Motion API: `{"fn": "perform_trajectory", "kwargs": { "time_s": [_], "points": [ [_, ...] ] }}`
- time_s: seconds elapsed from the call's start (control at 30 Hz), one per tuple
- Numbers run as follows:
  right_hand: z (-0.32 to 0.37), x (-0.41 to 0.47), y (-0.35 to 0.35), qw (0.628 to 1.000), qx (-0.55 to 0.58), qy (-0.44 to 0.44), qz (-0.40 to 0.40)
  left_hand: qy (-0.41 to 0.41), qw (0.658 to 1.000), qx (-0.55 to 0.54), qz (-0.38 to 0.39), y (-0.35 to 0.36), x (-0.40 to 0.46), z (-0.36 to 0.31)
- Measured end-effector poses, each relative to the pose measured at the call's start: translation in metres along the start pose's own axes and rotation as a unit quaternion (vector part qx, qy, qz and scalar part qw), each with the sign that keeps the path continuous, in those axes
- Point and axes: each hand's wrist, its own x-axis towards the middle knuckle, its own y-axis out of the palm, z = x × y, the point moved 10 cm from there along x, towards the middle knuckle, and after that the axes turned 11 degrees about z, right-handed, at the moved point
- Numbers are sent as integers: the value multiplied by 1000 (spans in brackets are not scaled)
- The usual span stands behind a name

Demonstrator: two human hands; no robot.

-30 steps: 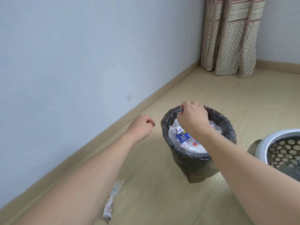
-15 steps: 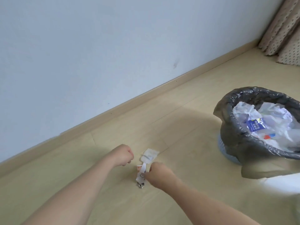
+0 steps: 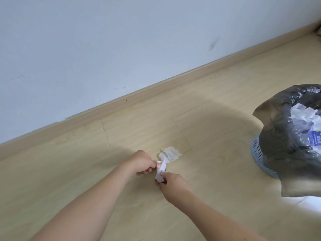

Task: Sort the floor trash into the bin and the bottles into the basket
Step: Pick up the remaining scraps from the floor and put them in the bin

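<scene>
Head view is showing the left hand (image 3: pixel 142 162) and right hand (image 3: pixel 173 184) both pinching the small wrapper (image 3: pixel 161 172), so the tissue (image 3: pixel 170 154) lying at one o'clock could be getting left behind.

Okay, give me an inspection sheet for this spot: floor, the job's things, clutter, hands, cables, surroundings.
Surface: light wood-look floor, seams visible.
Job's things: small white wrapper with orange print, held at floor level; white tissue scrap lying just beyond it; bin with a dark liner at right, paper trash inside. Basket and bottles: nothing seen.
Clutter: nothing seen beyond those scraps.
Hands: left hand pinches the wrapper's top; right hand grips its lower end.
Cables: nothing seen.
Surroundings: pale blue wall with scuff marks, wooden baseboard.
</scene>
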Motion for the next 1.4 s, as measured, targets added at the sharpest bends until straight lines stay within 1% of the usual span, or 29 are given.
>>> {"fn": "perform_trajectory", "kwargs": {
  "time_s": [0.13, 0.23, 0.3, 0.47, 0.53, 0.6, 0.63, 0.67, 0.77, 0.83, 0.97, 1.1, 1.13, 1.17, 1.23, 1.3, 1.4],
  "points": [
    [-5, -8, -12, 999, -32, -22, 3, -20, 1000, -5, -3, 5, -11, -7],
    [-16, -16, -17, 999, -28, -17, 9, -21, 998, -61, 4, 17, -19, -15],
    [-21, -22, -17, 999, -33, -12, 21, -8, 997, -74, -1, 26, -21, -23],
    [-30, -39, -26, 994, -105, 0, 40, 40, 998, -34, -19, 47, -18, -49],
    [-34, -42, -31, 994, -103, 10, 36, 45, 997, -16, -54, 44, -15, -53],
    [-40, -46, -32, 995, -87, 32, 48, 57, 988, 60, -128, 30, -17, -60],
    [-45, -48, -31, 994, -81, 48, 57, 70, 976, 124, -165, 23, -18, -67],
    [-50, -49, -32, 994, -79, 59, 57, 91, 961, 190, -180, 22, -18, -75],
    [-62, -55, -46, 996, -63, 62, 18, 136, 910, 353, -168, 35, -11, -94],
    [-70, -59, -57, 998, -34, 59, 2, 146, 892, 392, -173, 41, -7, -95],
    [-78, -75, -92, 998, -14, 54, -23, 142, 894, 381, -189, 40, -4, -93],
    [-87, -88, -114, 998, -18, 56, -35, 134, 879, 420, -182, 42, -8, -98],
    [-88, -91, -117, 997, -21, 58, -37, 133, 880, 419, -177, 43, -9, -97],
    [-88, -94, -119, 997, -23, 59, -37, 135, 887, 407, -173, 42, -9, -96],
    [-84, -100, -124, 998, -26, 54, -31, 140, 911, 351, -166, 38, -14, -94],
    [-75, -107, -132, 998, -17, 51, -14, 167, 929, 287, -163, 34, -23, -102],
    [-59, -121, -168, 999, 15, 33, -15, 216, 935, 225, -169, 27, -50, -139]
  ]
}}
